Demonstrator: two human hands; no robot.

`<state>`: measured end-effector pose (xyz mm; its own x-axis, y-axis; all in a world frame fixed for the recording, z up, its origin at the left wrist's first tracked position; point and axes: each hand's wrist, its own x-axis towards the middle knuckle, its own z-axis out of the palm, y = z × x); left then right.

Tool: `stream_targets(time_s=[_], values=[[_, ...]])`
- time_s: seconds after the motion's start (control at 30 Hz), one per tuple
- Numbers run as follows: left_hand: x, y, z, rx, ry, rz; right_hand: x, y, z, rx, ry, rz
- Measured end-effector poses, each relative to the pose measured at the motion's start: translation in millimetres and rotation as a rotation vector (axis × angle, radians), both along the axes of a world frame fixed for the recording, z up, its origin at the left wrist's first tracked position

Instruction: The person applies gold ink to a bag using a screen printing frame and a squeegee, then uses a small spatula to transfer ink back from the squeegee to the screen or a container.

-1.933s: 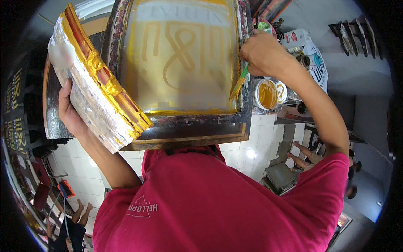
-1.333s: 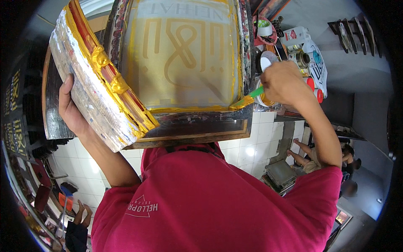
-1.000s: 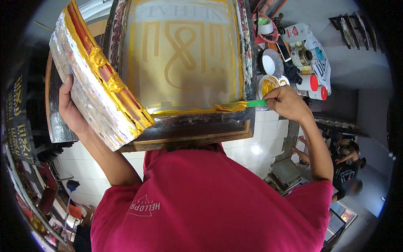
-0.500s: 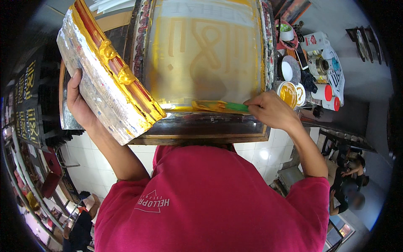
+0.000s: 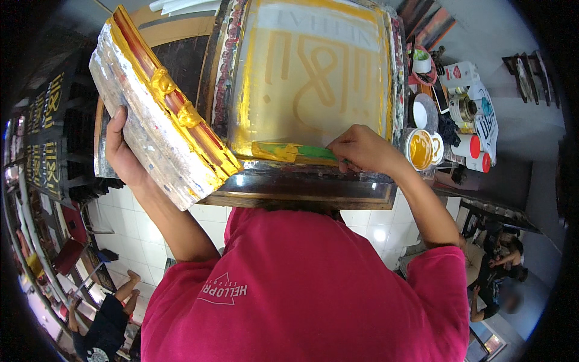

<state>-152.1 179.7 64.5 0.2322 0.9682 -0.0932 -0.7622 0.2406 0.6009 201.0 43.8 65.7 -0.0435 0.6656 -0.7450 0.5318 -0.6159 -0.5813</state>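
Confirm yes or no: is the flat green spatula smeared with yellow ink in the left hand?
No, the right hand holds the green spatula, while the left hand grips the long, white-stained wooden squeegee.

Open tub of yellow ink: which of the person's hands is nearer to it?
Right. The right hand, holding the green spatula at the screen's near edge, is left of the tub; the left hand is much farther left, beyond the screen, holding the squeegee.

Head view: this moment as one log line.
left hand: gripping wooden squeegee, yellow ink on it | right hand: holding green spatula, ink-coated, at near edge of screen | white tub: yellow ink, right of screen
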Motion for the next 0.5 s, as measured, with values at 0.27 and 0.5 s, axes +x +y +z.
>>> stream_targets(time_s=[0.27, 0.5], values=[[10, 2, 0, -0.151, 0.176, 0.143, 29, -31, -2, 0.240, 0.487, -0.436], [107, 8, 0, -0.161, -0.077, -0.180, -26, -33, -7, 1.011, 0.326, -0.373]])
